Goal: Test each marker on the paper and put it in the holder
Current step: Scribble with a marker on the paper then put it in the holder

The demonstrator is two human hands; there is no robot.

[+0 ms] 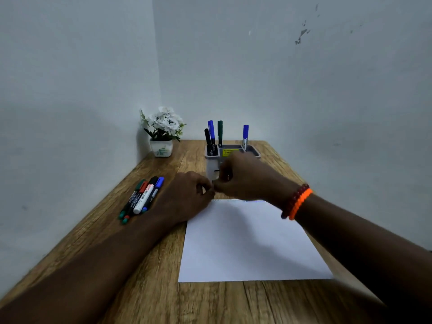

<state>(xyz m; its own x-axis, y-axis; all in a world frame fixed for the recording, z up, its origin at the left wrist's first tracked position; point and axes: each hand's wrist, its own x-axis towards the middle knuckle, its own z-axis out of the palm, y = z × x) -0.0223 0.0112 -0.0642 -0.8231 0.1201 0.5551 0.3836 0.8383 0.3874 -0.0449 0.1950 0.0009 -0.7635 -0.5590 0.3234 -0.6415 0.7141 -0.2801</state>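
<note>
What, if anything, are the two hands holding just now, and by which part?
It cannot be told: the left hand and right hand meet, fingers curled, but blur hides whatever is between them.

On the desk [145,288] the paper [247,244] lies before me. Behind it stands the holder [211,168] with markers [211,133] in it. The pot [161,148] is at back left, loose markers [142,197] left of the paper.

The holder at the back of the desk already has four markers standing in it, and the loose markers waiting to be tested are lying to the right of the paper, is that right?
One detail is off. The head view shows the loose markers lying to the left of the paper, beside the left hand, not to its right. The rest holds: the holder at the back of the desk has four markers standing in it.
</note>
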